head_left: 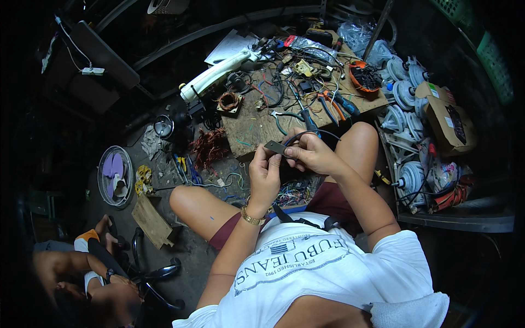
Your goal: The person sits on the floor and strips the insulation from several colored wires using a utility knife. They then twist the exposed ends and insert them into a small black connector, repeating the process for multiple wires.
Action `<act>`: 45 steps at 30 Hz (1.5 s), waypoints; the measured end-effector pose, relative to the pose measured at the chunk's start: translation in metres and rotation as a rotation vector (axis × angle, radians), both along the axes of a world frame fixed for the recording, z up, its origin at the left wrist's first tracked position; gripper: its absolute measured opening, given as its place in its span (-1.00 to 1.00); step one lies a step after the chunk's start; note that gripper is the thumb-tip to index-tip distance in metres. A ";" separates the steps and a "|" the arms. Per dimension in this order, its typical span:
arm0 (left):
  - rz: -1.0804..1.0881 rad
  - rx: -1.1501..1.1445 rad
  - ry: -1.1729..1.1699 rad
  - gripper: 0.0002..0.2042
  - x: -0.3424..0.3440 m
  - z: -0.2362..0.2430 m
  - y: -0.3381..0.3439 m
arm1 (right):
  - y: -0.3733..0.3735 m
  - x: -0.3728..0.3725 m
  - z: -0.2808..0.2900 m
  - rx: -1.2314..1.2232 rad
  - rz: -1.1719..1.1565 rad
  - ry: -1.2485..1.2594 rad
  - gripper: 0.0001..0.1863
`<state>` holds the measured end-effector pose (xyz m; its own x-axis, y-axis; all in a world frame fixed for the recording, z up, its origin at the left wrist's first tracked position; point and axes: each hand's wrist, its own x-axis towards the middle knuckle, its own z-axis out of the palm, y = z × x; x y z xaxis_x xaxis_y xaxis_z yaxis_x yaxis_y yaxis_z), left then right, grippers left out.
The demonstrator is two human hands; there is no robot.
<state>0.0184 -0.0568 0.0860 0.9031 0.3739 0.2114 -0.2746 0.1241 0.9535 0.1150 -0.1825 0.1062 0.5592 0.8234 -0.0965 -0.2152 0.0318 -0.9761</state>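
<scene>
In front of me, over the near edge of the wooden bench, my left hand [266, 167] is closed on a small flat grey-black rectangular piece [275, 146]. My right hand [307, 153] pinches close to the piece's right end, its fingers closed round a thin black cable [327, 132] that loops out above the knuckles. Where cable and piece meet is hidden by my fingers. Just beyond the hands lie green-handled pliers [281, 123] and a screwdriver [309, 121]. Orange-handled pliers [334, 107] rest farther right.
The wooden bench [250, 127] carries a copper-wound motor coil [229, 102], an orange bowl [365, 76] and tangled wires. White fan motor parts [404, 94] and a cardboard box [449, 121] fill the right side. A purple-bladed fan [115, 174] stands left; another person [82, 268] sits lower left.
</scene>
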 end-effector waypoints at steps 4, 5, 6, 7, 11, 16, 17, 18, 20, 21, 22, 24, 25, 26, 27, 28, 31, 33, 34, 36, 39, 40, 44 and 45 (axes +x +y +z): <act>-0.033 -0.103 0.049 -0.92 -0.003 0.001 -0.003 | -0.001 0.001 -0.006 0.018 -0.033 0.029 -0.78; -0.043 -0.125 0.066 -0.92 -0.003 -0.001 -0.002 | -0.001 0.001 -0.008 0.013 -0.044 0.033 -0.78; -0.038 -0.097 0.063 -0.92 -0.003 -0.003 -0.002 | -0.002 0.001 -0.009 0.008 -0.055 0.036 -0.77; -0.033 -0.070 0.059 -0.91 -0.003 -0.005 -0.001 | -0.002 0.001 -0.010 0.003 -0.053 0.046 -0.76; -0.036 0.004 0.134 -0.91 -0.009 -0.010 0.002 | -0.005 0.002 -0.012 -0.013 -0.068 0.064 -0.75; -0.087 -0.078 0.155 -0.94 -0.013 -0.002 0.000 | -0.006 0.002 -0.015 0.003 -0.078 0.075 -0.76; -0.086 -0.088 0.140 -0.95 -0.013 -0.002 -0.001 | -0.006 0.003 -0.016 0.008 -0.075 0.087 -0.76; -0.101 -0.131 0.163 -0.95 -0.015 -0.005 0.000 | -0.007 0.004 -0.017 0.013 -0.072 0.100 -0.76; -0.126 -0.214 0.205 -0.94 -0.018 -0.009 0.003 | -0.007 0.005 -0.016 0.021 -0.082 0.093 -0.77; -0.127 -0.227 0.213 -0.94 -0.020 -0.010 0.003 | -0.007 0.006 -0.016 0.026 -0.087 0.089 -0.76; -0.132 -0.240 0.223 -0.94 -0.020 -0.008 0.002 | -0.007 0.007 -0.019 0.039 -0.107 0.094 -0.78; -0.144 -0.271 0.231 -0.94 -0.023 -0.008 0.002 | -0.009 0.010 -0.024 0.066 -0.148 0.104 -0.81; -0.151 -0.288 0.230 -0.94 -0.025 -0.010 0.002 | -0.010 0.013 -0.023 0.090 -0.141 0.116 -0.81; -0.159 -0.306 0.229 -0.94 -0.027 -0.010 0.003 | -0.011 0.016 -0.022 0.115 -0.133 0.128 -0.81; -0.158 -0.304 0.234 -0.93 -0.028 -0.009 0.003 | -0.011 0.020 -0.021 0.140 -0.126 0.140 -0.81; -0.158 -0.303 0.239 -0.93 -0.030 -0.007 0.003 | -0.012 0.022 -0.020 0.161 -0.123 0.155 -0.80; -0.168 -0.309 0.248 -0.93 -0.035 -0.008 0.004 | -0.015 0.031 -0.017 0.213 -0.108 0.195 -0.79; -0.174 -0.324 0.260 -0.93 -0.039 -0.008 0.006 | -0.016 0.031 -0.014 0.197 -0.126 0.171 -0.79; -0.176 -0.336 0.272 -0.93 -0.041 -0.007 0.007 | -0.016 0.031 -0.013 0.190 -0.135 0.160 -0.80; -0.174 -0.334 0.297 -0.93 -0.043 -0.003 0.007 | -0.015 0.031 -0.010 0.198 -0.130 0.149 -0.79; -0.168 -0.338 0.341 -0.94 -0.047 0.008 0.006 | -0.016 0.033 -0.013 0.202 -0.115 0.143 -0.80; -0.172 -0.368 0.361 -0.94 -0.048 0.009 0.004 | -0.016 0.034 -0.013 0.203 -0.110 0.142 -0.80; -0.210 -0.499 0.419 -0.93 -0.057 0.014 0.004 | -0.023 0.039 -0.002 0.121 -0.239 0.038 -0.83; -0.181 -0.501 0.435 -0.94 -0.064 0.014 0.007 | -0.030 0.050 0.001 0.061 -0.284 -0.073 -0.83</act>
<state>-0.0454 -0.0502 0.0997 0.9241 0.1672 -0.3438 0.1869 0.5868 0.7878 0.1648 -0.2123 0.1067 0.7714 0.6363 -0.0032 -0.1189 0.1393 -0.9831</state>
